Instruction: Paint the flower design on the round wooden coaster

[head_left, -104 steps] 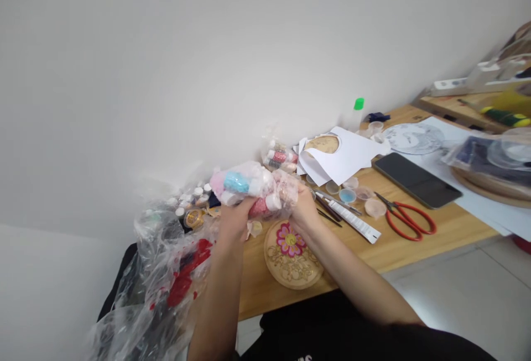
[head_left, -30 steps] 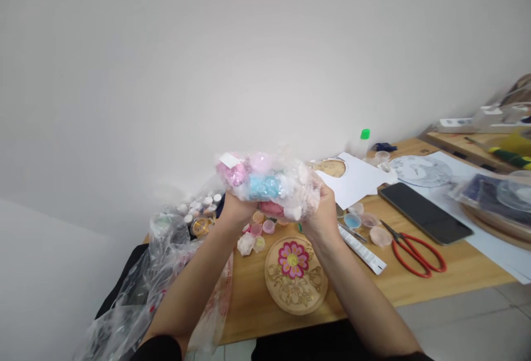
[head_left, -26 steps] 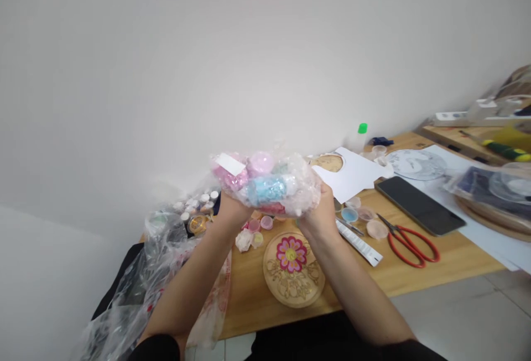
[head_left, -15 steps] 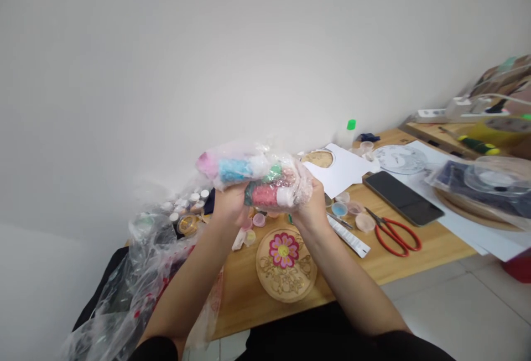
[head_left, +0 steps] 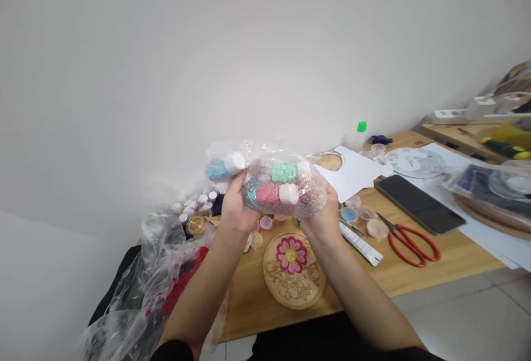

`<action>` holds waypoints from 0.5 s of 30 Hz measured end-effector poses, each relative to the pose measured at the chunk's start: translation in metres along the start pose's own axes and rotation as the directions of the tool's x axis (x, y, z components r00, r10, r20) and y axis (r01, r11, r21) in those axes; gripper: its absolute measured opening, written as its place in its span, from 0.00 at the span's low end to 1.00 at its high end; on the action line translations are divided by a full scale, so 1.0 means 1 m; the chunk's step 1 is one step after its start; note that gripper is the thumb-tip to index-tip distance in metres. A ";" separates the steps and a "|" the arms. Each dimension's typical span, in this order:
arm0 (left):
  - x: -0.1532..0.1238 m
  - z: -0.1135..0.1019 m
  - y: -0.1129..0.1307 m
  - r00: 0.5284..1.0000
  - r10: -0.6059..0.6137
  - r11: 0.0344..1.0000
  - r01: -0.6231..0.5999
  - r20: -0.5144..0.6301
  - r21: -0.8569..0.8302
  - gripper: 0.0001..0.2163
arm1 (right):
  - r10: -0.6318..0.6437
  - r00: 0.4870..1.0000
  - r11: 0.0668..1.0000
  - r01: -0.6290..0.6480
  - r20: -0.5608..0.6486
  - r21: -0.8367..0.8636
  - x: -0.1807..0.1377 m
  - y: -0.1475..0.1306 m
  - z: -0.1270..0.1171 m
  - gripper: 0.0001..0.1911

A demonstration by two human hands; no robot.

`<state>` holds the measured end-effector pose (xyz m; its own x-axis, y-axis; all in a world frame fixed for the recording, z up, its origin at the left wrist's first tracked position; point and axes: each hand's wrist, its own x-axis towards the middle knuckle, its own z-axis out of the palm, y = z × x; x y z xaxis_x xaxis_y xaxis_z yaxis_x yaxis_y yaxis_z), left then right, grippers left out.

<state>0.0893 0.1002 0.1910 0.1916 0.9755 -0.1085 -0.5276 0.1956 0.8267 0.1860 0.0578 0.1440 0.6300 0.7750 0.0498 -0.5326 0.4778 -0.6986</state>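
Between my two hands, raised above the table, is a clear plastic bag of small bottles [head_left: 274, 191]. Their contents look blue, green, pink and teal, and several have white caps. My left hand [head_left: 239, 206] grips the bag's left side, thumb up over the front. The right-hand end of it is held by my right hand [head_left: 326, 214], whose fingers are partly hidden behind the plastic. Below lies a round wooden disc [head_left: 294, 290] with a painted pink flower and unpainted leaf outlines. Small pots, one with blue paint [head_left: 349, 214], stand close to my right forearm.
Red-handled scissors [head_left: 415, 245], a black phone [head_left: 420, 204] and a white tube [head_left: 362, 244] lie on the right. Crumpled clear plastic [head_left: 153, 272] covers the left side near several small white-capped jars [head_left: 194, 204]. Behind are cut white paper [head_left: 352, 173] and a green-capped bottle [head_left: 360, 129].
The bottles have shifted inside the bag: the green one shows more fully and the blue one tilts at the left. My left thumb now shows in front. The view has swung slightly left.
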 end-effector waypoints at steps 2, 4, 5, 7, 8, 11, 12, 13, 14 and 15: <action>-0.003 0.001 -0.002 1.000 -0.012 0.999 0.012 -0.014 -0.036 0.06 | 0.026 0.999 0.999 -0.023 -0.043 0.048 -0.002 0.000 0.000 0.16; -0.005 -0.001 -0.006 0.999 -0.026 0.997 0.023 -0.038 -0.074 0.08 | 0.020 0.999 0.999 -0.017 -0.050 0.043 -0.002 0.001 -0.001 0.17; -0.007 -0.004 -0.008 0.998 -0.041 0.995 0.038 -0.043 -0.087 0.08 | 0.005 0.999 1.000 -0.004 -0.039 0.020 -0.001 0.000 -0.002 0.16; -0.010 -0.013 -0.012 0.996 -0.087 0.993 0.086 -0.012 -0.077 0.11 | -0.030 1.000 0.999 0.030 -0.002 -0.040 0.001 -0.001 -0.004 0.15; -0.011 -0.019 -0.014 0.993 -0.112 0.992 0.113 0.024 -0.059 0.13 | -0.046 0.999 0.996 0.048 0.026 -0.073 0.003 -0.003 -0.004 0.14; -0.015 -0.034 -0.019 0.978 -0.146 0.987 0.153 0.148 -0.040 0.22 | -0.083 0.988 0.978 0.107 0.132 -0.181 0.008 -0.009 0.000 0.11; -0.015 -0.038 -0.020 0.973 -0.145 0.986 0.157 0.179 -0.056 0.25 | -0.094 0.980 0.969 0.131 0.173 -0.212 0.010 -0.012 0.003 0.10; -0.016 -0.041 -0.021 0.969 -0.139 0.984 0.158 0.204 -0.080 0.27 | -0.103 0.971 0.958 0.155 0.216 -0.240 0.012 -0.014 0.007 0.09; -0.016 -0.043 -0.022 0.965 -0.131 0.981 0.159 0.228 -0.109 0.28 | -0.107 0.959 0.947 0.178 0.261 -0.266 0.015 -0.016 0.013 0.09; -0.016 -0.044 -0.022 0.961 -0.122 0.977 0.160 0.247 -0.140 0.29 | -0.109 0.946 0.936 0.201 0.305 -0.289 0.018 -0.018 0.019 0.09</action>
<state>0.0613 0.0847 0.1506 0.4533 0.8887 -0.0688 -0.6010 0.3617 0.7127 0.1959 0.0707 0.1705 0.4813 0.8076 0.3408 -0.2088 0.4832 -0.8502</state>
